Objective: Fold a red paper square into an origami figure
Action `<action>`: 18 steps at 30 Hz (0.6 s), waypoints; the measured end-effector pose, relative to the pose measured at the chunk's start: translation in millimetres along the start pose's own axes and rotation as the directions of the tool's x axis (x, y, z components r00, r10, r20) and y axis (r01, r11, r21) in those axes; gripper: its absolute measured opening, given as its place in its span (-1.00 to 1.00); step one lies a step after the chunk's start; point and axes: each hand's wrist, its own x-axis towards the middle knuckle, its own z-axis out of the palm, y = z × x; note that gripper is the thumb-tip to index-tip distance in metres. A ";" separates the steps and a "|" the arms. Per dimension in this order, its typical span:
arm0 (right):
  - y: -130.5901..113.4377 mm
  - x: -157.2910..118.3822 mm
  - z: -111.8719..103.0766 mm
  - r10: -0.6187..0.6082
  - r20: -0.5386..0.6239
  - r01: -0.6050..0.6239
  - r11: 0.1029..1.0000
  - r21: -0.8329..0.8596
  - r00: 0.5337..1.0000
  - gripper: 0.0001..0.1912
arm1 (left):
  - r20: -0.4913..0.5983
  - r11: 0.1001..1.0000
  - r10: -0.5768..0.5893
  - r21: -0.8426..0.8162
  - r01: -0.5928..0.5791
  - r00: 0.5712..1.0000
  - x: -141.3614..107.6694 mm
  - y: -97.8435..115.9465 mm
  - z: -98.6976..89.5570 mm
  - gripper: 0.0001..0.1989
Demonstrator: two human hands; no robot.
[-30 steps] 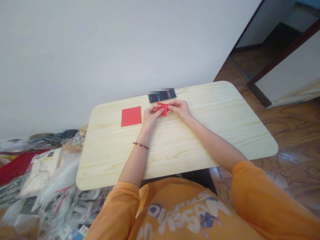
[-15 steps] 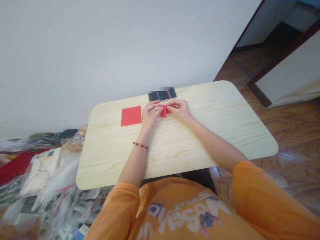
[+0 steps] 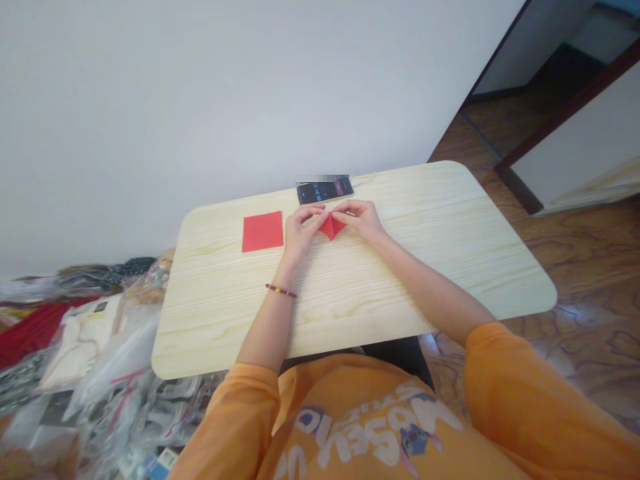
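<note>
A small folded piece of red paper point(image 3: 332, 227) is held between my two hands over the light wooden table point(image 3: 350, 300). My left hand point(image 3: 303, 228) pinches its upper left side, and my right hand point(image 3: 357, 217) pinches its upper right side. The paper's lower part hangs down to a point, with a crease down its middle. Parts of its top are hidden behind my fingers. To the left of my left hand, a flat red square of paper point(image 3: 263, 231) lies on the table.
Just beyond my hands lies a phone point(image 3: 324, 191) with a lit screen and a white cable point(image 3: 365, 180). A white wall point(image 3: 225, 100) rises behind the table. Plastic-wrapped bags and cloth point(image 3: 110, 347) are piled on the left.
The folded red paper has changed shape between my fingers: its lower part has spread wider and now ends in a point. My hands have barely moved.
</note>
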 end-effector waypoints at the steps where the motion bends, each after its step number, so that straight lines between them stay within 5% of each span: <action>1: 0.2 0.4 -0.2 0.000 0.001 0.000 1.000 0.000 1.000 -0.74 | 0.002 1.000 0.007 0.000 -0.007 1.000 -0.1 1.4 0.0 -0.86; 18: -0.6 0.1 -0.9 0.010 0.010 -0.010 0.998 -0.056 1.000 -0.72 | 0.029 0.995 0.024 0.094 -0.027 0.999 -2.6 9.1 3.1 -0.87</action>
